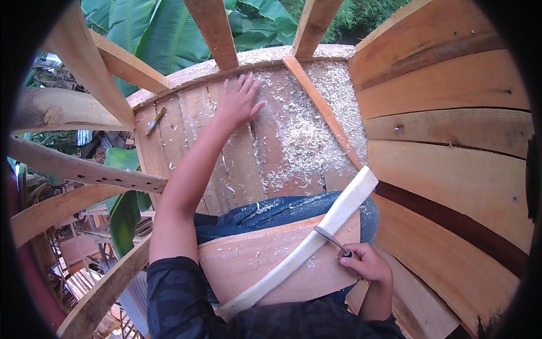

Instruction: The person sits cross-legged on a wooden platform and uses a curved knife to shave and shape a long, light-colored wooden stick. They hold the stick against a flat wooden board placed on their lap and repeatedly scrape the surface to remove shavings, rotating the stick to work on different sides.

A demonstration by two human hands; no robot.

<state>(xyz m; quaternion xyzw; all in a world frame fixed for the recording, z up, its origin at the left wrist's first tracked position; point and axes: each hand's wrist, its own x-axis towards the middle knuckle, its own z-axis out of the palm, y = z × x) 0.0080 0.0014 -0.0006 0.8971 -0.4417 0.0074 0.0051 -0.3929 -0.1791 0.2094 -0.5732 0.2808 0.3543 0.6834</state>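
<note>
While the left hand [240,101] lies flat and spread, palm down, on the plank deck [186,124] ahead, the right hand [367,263] is closed in a fist around the dark handle of a small metal tool [332,237], its blade end touching the pale curved strip of wood [307,246]. That strip runs diagonally, from low near the person's chest up to the right, resting across a broad plank [254,263] that lies over the lap, above the blue trousers [271,209]. Loose wood shavings [305,135] cover the deck beyond the knees, thickest beside the slanted batten [322,107]. A small stick-like tool [156,121] lies far left on the deck; its kind cannot be told. Judgement: the strip is being marked or pared at mid-length. For a clean result, the strip probably needs steadying, since only the right hand is near it and it merely rests on the plank; light, short passes along the grain, blade kept low, should limit tear-out. Slip risk: the blade points toward the lap, so strokes are better directed away.
</note>
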